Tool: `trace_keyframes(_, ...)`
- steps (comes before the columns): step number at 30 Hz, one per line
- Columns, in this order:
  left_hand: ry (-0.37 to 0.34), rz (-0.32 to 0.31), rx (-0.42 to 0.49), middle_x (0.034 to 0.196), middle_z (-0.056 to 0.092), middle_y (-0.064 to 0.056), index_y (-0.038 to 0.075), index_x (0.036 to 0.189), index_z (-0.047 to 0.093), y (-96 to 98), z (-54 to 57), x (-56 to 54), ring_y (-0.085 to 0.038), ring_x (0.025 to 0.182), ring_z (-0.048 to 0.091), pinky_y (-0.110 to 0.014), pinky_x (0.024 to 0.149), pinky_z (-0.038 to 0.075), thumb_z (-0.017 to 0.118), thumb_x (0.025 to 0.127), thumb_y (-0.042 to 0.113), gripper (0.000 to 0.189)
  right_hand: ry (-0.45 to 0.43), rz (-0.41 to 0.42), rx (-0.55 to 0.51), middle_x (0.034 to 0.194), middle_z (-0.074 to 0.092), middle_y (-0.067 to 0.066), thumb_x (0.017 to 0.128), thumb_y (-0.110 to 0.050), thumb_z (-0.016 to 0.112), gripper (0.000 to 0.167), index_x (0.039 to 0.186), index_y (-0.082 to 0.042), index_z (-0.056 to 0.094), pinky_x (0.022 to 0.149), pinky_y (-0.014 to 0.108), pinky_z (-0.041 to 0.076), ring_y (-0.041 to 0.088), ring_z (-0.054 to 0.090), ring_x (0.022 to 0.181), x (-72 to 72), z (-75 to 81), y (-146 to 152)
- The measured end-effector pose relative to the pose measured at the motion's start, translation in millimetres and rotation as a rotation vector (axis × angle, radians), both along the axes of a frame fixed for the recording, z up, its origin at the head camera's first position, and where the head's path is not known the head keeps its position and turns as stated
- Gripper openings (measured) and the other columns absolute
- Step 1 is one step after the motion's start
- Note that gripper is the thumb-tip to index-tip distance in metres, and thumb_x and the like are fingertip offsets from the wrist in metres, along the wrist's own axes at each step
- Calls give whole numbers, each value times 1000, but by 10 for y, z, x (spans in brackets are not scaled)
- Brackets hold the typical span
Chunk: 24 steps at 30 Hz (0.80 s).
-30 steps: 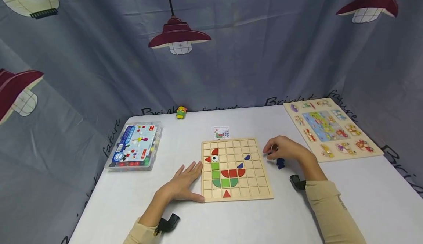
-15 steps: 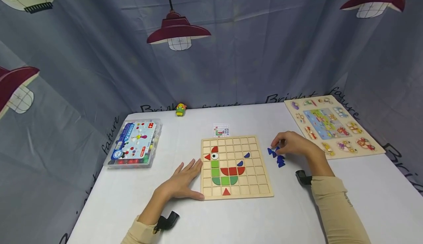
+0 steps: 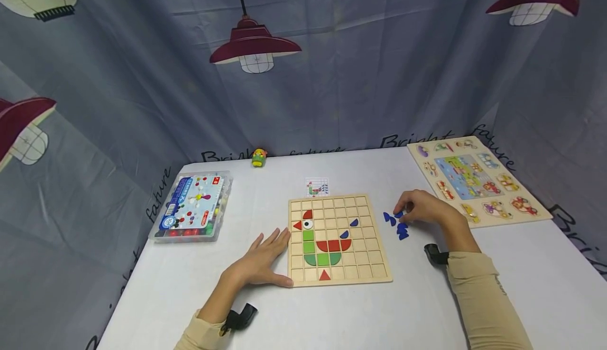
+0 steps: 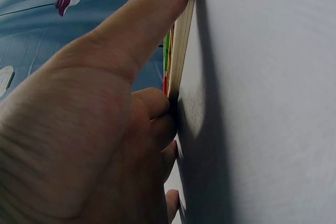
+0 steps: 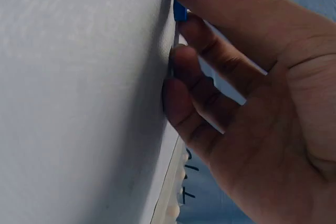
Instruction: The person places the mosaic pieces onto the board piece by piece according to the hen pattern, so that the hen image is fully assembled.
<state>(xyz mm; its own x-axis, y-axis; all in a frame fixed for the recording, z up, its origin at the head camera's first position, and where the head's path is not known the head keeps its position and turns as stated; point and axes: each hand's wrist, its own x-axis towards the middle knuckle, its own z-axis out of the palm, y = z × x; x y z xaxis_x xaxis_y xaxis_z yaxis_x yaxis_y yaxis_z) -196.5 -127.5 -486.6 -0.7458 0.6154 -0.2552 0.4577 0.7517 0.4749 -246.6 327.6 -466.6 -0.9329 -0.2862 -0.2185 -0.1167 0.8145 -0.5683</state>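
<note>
A wooden grid board (image 3: 362, 244) lies in the middle of the table, with red, green, white and blue flat pieces set into a bird-like figure. My left hand (image 3: 258, 264), fingers spread and straight, rests against the board's left edge; its thumb touches the near left corner. To the right of the board, my right hand (image 3: 422, 206) pinches a blue puzzle piece (image 5: 180, 10) between thumb and fingertip, close over the table. Several loose blue pieces (image 3: 402, 229) lie beside these fingertips. Two blue pieces sit on the board's right part.
A small picture card (image 3: 316, 187) lies behind the board. At the left stands a clear plastic box (image 3: 219, 229) with a printed label. A wooden picture puzzle (image 3: 474, 222) lies at the right back. A small toy figure (image 3: 258, 157) stands at the far edge, before a grey curtain (image 3: 332, 97).
My right hand has moved slightly right and away from the board, uncovering loose blue pieces, and its fingertips now close round one. The left hand stays at the board's edge.
</note>
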Motion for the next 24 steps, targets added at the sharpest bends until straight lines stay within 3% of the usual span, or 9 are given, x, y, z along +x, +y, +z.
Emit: trace_keyframes(24, 5, 2, -4, 164, 17, -5, 9, 156, 19, 4, -18, 2, -26, 154, 9, -54, 124, 3, 76, 70, 62, 116, -21, -26, -16, 83, 68, 1, 76, -10, 80, 17, 92, -8, 74, 69, 29, 46, 17, 55, 76, 0, -8, -2)
